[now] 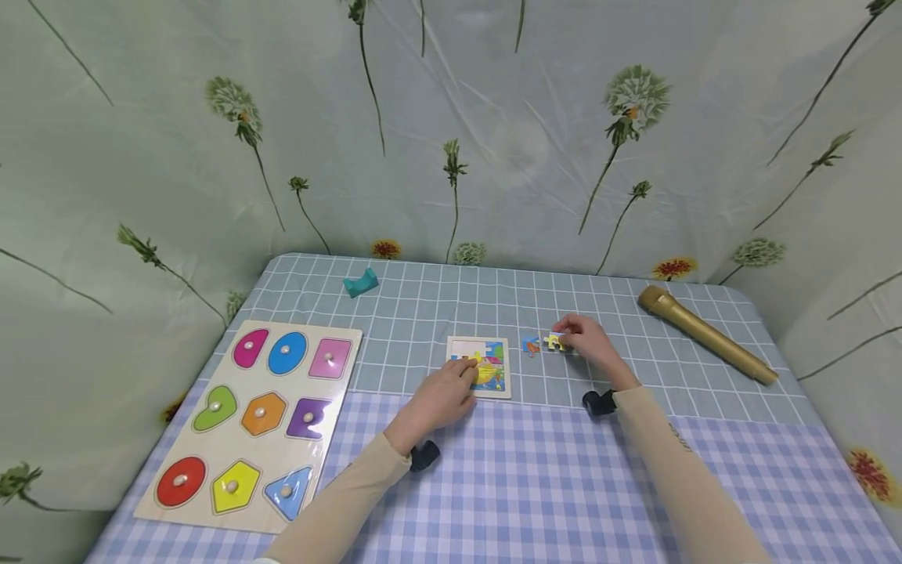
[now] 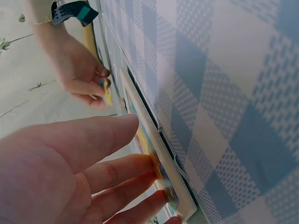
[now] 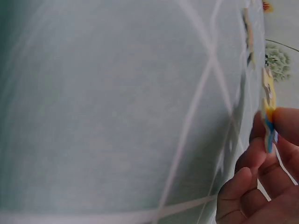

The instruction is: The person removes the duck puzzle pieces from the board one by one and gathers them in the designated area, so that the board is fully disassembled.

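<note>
Fingers of my left hand (image 1: 442, 392) lie over a small jigsaw puzzle (image 1: 493, 381) in a pale wooden tray (image 1: 508, 376). In the left wrist view the thumb is extended and the fingertips (image 2: 145, 163) touch the puzzle's surface. Part of the tray's upper area shows bare backing. To the right, my right hand (image 1: 593, 348) pinches a yellow and blue jigsaw piece (image 3: 268, 107) between thumb and fingers, slightly above the table. A loose blue and orange jigsaw piece (image 1: 531, 346) lies between the tray and that hand.
At the left lies a wooden shape board (image 1: 268, 450) with several coloured knobbed shapes. A teal curved block (image 1: 362, 283) sits near the back edge. On the right a gold microphone (image 1: 705, 333) lies diagonally. A flowered curtain (image 1: 521, 117) hangs behind the table.
</note>
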Motion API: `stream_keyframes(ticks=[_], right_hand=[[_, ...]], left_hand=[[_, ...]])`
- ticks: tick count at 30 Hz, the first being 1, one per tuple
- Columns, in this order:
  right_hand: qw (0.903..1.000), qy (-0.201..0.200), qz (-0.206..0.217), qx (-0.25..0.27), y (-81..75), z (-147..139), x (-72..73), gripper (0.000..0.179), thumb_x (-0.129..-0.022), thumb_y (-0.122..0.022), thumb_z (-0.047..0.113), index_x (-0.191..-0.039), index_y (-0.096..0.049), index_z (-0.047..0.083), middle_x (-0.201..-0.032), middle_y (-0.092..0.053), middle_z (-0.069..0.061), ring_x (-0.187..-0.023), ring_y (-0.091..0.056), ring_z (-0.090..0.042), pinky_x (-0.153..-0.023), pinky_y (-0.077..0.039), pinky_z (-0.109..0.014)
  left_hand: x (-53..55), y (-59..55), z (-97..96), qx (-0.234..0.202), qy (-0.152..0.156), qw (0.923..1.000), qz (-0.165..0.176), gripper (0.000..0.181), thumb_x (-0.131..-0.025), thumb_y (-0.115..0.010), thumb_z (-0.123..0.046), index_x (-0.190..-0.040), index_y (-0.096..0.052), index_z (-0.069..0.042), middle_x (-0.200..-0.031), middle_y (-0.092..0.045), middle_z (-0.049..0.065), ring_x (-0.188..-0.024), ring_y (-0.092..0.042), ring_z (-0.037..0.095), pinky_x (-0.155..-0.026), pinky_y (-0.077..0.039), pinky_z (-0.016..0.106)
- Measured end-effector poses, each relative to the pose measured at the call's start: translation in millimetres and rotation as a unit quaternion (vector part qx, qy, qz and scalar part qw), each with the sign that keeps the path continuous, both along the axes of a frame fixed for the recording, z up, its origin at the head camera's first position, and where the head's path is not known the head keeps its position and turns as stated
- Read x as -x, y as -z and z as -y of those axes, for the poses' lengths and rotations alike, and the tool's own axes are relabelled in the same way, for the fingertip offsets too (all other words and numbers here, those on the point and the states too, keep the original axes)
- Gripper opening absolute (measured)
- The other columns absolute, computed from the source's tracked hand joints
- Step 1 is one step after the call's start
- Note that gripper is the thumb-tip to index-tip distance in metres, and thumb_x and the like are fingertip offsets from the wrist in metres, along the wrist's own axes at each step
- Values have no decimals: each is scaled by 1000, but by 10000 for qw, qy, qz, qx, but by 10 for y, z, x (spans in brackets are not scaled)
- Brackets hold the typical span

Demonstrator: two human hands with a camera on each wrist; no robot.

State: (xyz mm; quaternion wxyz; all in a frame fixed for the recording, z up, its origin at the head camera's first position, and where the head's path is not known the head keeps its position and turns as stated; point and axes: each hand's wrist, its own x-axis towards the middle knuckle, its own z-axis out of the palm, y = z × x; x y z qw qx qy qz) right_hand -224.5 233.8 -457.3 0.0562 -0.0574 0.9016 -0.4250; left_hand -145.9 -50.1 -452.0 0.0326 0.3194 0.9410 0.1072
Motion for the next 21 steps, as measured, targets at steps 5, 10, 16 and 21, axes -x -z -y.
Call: stream_keyframes(ticks=[5,10,16,21], right_hand=[[9987,-298,-55,-418,20,19,-10,18,-82,-57,-4,-98,-64,-7,-81,-57,-10,-72,-47,-19,-62,-40,-30],[9911,-465,-529,-1125,27,66,-14,11,-80,-59,-5,-90,-63,-2,-79,-53,-9,-75,-46,-23,-66,-37,-34],[9787,-443,-747,-1860,-10,135,-36,9,-77,-59,-3,-85,-59,0,-78,-50,-11,-71,-47,-25,-63,-40,-39],[9776,-288,-974,-1846,-25,198,-45,15,-73,-57,-6,-86,-59,1,-82,-49,-11,-73,-48,-26,-65,-41,-40]], left_hand=[[8,-2,-22,32,-44,10000,-3,41,-93,-61,-20,-127,-56,2,-134,-52,17,-123,-47,31,-102,-39,39],[0,0,-53,126,-53,9998,-168,47,-93,-61,-23,-136,-52,-6,-128,-54,14,-116,-51,30,-95,-44,38],[-23,25,-86,427,-44,9967,-696,45,-92,-62,-30,-134,-58,-15,-118,-55,10,-101,-52,23,-76,-49,35],[-19,71,-97,498,-123,9962,-708,46,-93,-61,-34,-135,-57,-17,-120,-52,9,-104,-50,23,-78,-48,38]])
